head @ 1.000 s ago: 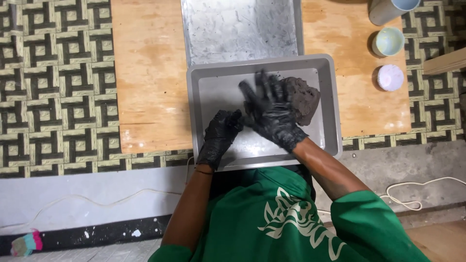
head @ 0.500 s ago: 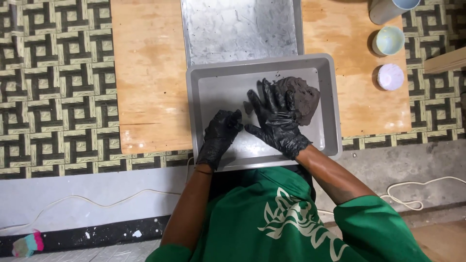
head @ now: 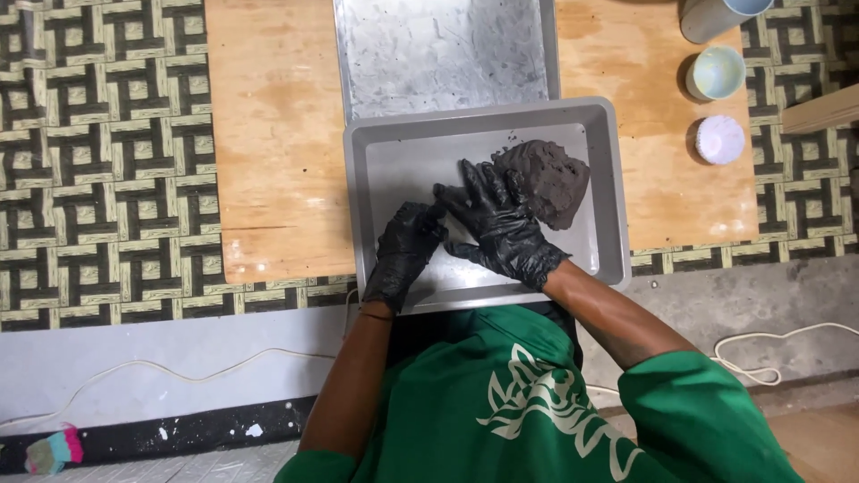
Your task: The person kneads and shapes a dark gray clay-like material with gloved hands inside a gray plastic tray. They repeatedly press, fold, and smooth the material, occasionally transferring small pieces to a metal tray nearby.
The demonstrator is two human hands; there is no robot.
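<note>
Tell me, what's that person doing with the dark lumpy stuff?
A person in a green shirt and black gloves is working a lump of dark clay in a grey tray on a wooden board. The right hand lies spread, its fingers against the lump's edge. The left hand rests curled on the tray floor beside it. A metal sheet lies behind the tray, and small cups stand off to the right.

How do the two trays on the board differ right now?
The near grey tray is plain and smooth, and holds the dark clay lump and both gloved hands; the far metal tray is mottled, smeared and holds nothing visible. The near tray shows whole; the far tray is cut off by the picture's edge. Both are rectangular, rimmed and on the wooden board.
</note>
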